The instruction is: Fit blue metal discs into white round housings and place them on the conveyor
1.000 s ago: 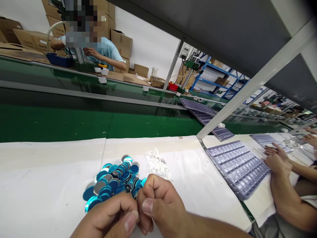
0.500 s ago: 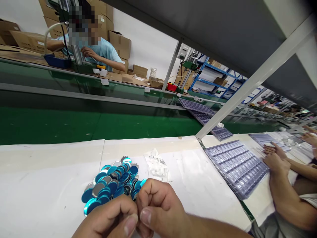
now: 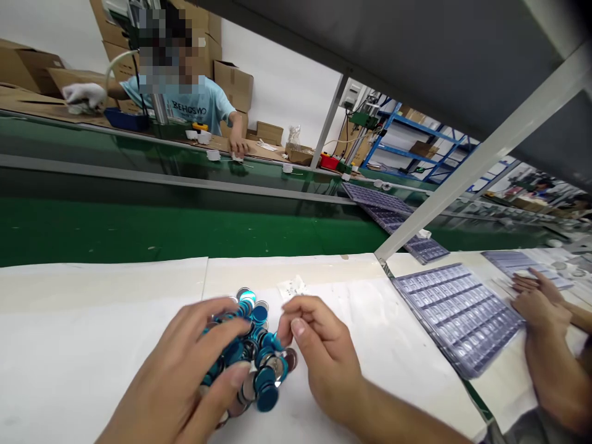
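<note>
A heap of round blue and silver discs (image 3: 266, 377) lies on the white work surface (image 3: 83, 345). Over the left side of the heap, my left hand (image 3: 185, 364) has its fingers spread and touches discs; it covers part of them. My right hand (image 3: 324, 354) is at the heap's right edge, fingers curled with thumb and forefinger together; whether something small is between them is hidden. Behind the right hand lies a crumpled white paper (image 3: 296, 287).
Clear compartment trays (image 3: 462, 314) lie to the right, beyond a slanting white post (image 3: 462, 166). A co-worker's hands (image 3: 541, 302) are beside them. Past the green conveyor (image 3: 185, 231), another person (image 3: 194, 105) sits with one gloved hand. A grey shelf (image 3: 393, 55) hangs overhead.
My hands have moved apart; the left has opened over the heap, and the discs are shifted nearer and to the right. Across the conveyor, the person has reached out with both arms. The view has shifted slightly.
</note>
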